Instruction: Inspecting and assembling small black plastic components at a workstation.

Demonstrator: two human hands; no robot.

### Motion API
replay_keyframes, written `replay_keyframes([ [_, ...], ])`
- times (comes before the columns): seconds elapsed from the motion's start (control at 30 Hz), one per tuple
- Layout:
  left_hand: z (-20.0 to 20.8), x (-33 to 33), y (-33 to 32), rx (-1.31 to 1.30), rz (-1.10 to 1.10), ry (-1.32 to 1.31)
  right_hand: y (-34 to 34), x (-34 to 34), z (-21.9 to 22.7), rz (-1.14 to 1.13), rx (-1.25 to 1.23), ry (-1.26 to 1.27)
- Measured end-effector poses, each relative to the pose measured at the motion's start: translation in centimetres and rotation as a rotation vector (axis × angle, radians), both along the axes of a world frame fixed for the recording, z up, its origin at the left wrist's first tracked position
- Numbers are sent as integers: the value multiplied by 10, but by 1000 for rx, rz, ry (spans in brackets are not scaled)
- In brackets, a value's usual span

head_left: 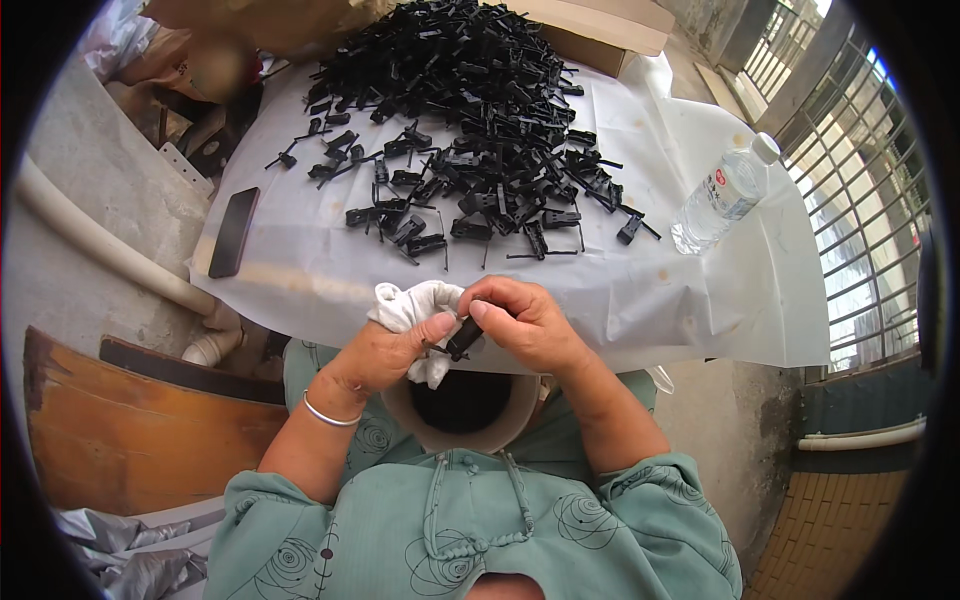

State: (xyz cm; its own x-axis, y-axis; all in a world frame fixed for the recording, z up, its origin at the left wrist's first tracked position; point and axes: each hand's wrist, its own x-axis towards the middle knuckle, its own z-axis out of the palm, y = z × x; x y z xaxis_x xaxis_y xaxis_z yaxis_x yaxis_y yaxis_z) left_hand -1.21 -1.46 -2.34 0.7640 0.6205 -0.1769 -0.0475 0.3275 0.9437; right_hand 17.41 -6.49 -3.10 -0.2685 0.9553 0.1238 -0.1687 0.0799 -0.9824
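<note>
Over my lap, just off the near edge of the table, my left hand (378,355) is closed on a bunched white cloth (412,308). Its thumb presses against a small black plastic part (463,338). My right hand (532,328) pinches that same part between thumb and fingers, and the cloth touches its left side. Fingers partly cover the part, so its full shape is hidden. Directly below both hands, a pale round bucket (400,418) stands between my knees, dark inside. A large heap of similar black plastic parts (460,110) with thin stems covers the table's far middle.
White plastic sheeting (300,225) covers the table. A dark phone (235,232) lies on its left side, and a clear water bottle (722,198) stands on the right. Behind the heap is a cardboard box (590,40). A brown wooden board (150,425) lies at lower left.
</note>
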Motion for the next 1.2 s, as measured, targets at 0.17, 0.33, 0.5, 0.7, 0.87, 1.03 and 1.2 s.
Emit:
replay_keyframes([
  [0.17,1,11,-8,-58,87,-89,-7,0,7,-244,342,-316],
  [0.33,-10,30,-18,338,385,-122,-8,-15,2,-414,758,-499],
  [0.5,-14,22,-16,164,287,-12,-3,-15,-7,-596,702,-559],
  [0.7,-3,21,-18,197,226,-7,-2,-4,-3,-460,353,-408],
  [0.87,0,23,-22,666,367,253,-1,-3,-4,-316,443,-557],
  [1.03,-5,23,-24,971,416,286,-3,-12,-10,-372,273,-482],
  [1.2,-9,22,-18,641,363,58,-7,-2,6,-299,247,-430],
])
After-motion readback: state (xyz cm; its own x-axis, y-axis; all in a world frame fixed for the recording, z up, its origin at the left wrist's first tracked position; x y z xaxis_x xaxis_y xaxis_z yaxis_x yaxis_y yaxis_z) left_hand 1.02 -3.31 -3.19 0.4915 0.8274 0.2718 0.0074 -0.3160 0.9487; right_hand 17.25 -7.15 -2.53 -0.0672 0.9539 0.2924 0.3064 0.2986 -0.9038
